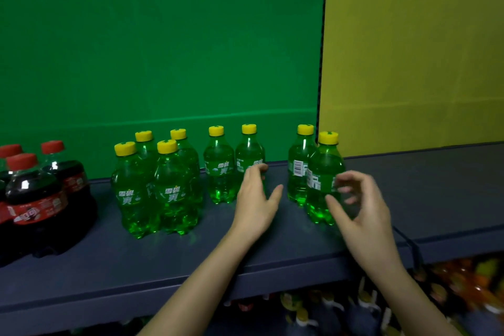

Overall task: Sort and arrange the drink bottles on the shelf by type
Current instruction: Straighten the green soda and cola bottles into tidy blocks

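Several green soda bottles with yellow caps stand on the dark shelf [109, 267]: a tight cluster [169, 188] at centre-left, a pair [221, 172] in the middle, and another pair at the right. Dark cola bottles with red caps [35, 194] crowd the far left. My left hand [256, 199] is open, its fingers beside the right bottle of the middle pair [249, 150], not gripping it. My right hand [360, 204] is open and curled near the front right bottle [323, 172], fingers close to its label, with no clear grip.
A green back panel [163, 49] and a yellow one [409, 49] rise behind the shelf. Bare shelf surface stretches to the right of the bottles. Blurred colourful bottles [450, 289] fill the lower shelf beneath the front edge.
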### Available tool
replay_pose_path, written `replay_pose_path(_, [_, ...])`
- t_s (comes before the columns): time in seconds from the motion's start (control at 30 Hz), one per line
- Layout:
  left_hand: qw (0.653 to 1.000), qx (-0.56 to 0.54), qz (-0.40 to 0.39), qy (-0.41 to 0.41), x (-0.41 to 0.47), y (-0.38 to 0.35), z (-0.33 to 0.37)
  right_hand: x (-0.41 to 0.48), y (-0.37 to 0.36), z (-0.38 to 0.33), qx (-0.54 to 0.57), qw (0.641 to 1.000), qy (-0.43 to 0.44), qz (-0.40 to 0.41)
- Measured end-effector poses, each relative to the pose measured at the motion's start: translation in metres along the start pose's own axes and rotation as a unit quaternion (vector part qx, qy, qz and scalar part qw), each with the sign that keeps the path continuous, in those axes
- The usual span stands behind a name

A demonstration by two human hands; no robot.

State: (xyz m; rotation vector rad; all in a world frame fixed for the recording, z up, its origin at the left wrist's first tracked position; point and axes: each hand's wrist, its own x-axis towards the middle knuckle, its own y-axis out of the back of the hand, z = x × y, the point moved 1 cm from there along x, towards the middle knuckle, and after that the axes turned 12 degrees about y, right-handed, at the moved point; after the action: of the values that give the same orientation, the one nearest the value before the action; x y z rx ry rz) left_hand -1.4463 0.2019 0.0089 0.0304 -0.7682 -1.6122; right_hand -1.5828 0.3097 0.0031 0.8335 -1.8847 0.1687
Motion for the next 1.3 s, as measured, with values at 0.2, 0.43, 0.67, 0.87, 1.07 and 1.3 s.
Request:
replay_pose_path(0.2, [0.981, -0.095, -0.139, 0.095, 0.042, -0.038, 0.014, 0.005, -0.005, 0.045, 0.124, 0.97, -0.148, -0.146])
replay_pose_path(0.43, [0.966, -0.138, -0.184, 0.119, 0.052, -0.055, 0.008, 0.007, 0.004, 0.071, 0.025, 0.972, -0.192, -0.13])
replay_pose_path(0.67, [0.949, -0.104, -0.277, 0.112, 0.026, -0.013, 0.011, 0.011, 0.012, 0.071, -0.08, 0.97, -0.183, -0.139])
replay_pose_path(0.87, [0.948, -0.079, -0.276, 0.136, 0.013, 0.022, -0.006, 0.006, -0.012, 0.059, -0.109, 0.962, -0.162, -0.189])
replay_pose_path(1.07, [0.969, -0.076, -0.202, 0.119, 0.007, 0.022, -0.002, 0.009, -0.03, 0.054, -0.014, 0.945, -0.202, -0.257])
replay_pose_path(1.3, [0.993, -0.048, -0.079, 0.073, 0.004, 0.025, -0.016, 0.01, -0.036, 0.035, -0.029, 0.963, -0.119, -0.24])
